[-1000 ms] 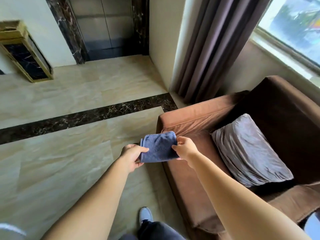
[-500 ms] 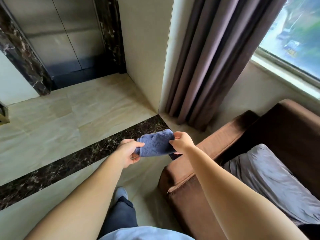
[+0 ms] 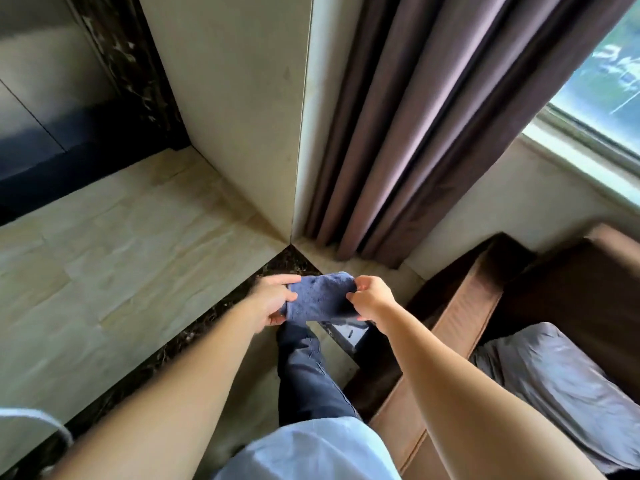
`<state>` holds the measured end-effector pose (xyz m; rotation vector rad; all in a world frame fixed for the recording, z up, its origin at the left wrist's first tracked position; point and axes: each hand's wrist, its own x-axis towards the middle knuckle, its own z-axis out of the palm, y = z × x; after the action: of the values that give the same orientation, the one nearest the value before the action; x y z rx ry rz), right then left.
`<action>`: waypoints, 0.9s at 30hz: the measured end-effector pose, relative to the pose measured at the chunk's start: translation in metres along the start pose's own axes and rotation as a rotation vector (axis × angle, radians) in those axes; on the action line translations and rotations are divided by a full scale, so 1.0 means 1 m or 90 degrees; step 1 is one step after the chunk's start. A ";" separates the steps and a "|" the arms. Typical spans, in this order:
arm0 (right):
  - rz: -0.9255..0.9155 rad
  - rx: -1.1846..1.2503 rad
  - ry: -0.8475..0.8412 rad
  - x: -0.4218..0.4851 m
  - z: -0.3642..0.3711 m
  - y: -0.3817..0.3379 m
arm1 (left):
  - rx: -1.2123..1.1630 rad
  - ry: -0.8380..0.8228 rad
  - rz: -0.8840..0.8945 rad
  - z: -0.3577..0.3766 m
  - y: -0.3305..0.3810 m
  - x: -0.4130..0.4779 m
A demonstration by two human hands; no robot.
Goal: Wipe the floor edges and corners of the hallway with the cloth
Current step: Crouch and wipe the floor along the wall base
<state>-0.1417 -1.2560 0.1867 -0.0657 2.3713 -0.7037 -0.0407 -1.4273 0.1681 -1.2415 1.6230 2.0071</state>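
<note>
Two hands hold a folded blue cloth at mid-frame, above the dark marble strip in the floor. It looks soft and nubbly, doubled into a thick pad; no label or writing can be read on it. Left hand fingers pinch its left end, right hand fingers clamp its right end. Beneath it a trouser leg hides the foot. A brown sofa is cut off at lower right.

We have one view only: head-worn wide-angle camera, looking forward and steeply down, close above both forearms. It faces the wall corner, floor at left, curtain ahead, sofa at right.
</note>
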 end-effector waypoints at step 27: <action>-0.019 -0.190 0.089 0.697 0.285 0.097 | 0.392 -0.009 0.141 -0.008 -0.146 0.746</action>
<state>-0.5030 -1.4619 -0.4489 -0.1859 2.5983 -0.3742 -0.3811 -1.6027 -0.4882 -0.8405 2.2127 1.4207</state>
